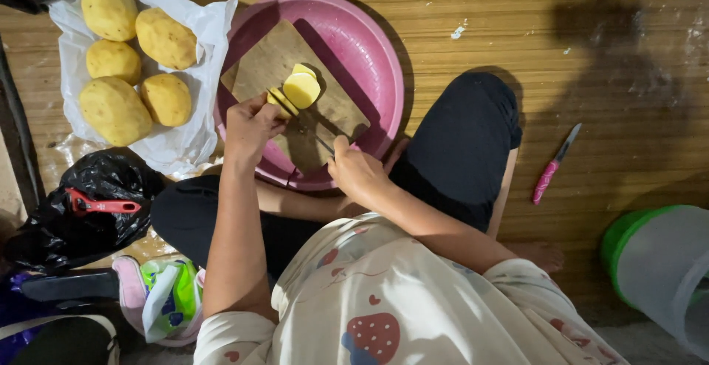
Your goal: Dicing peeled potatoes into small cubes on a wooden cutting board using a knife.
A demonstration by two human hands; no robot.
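On the wooden cutting board (269, 62) inside the pink basin (369, 47), a peeled potato (299, 88) is being pinned by the left hand (251, 123), grip closed on it. A knife (319, 140) is being gripped in the right hand (357, 173). A few slices are being counted as cut; five whole potatoes (133, 62) are lying untouched on the white bag (185, 143).

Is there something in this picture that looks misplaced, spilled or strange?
A pink-handled knife lies loose on the wooden floor, beside the person's leg and apart from the cutting board. White flecks are scattered on the floor. Nothing is spilled.
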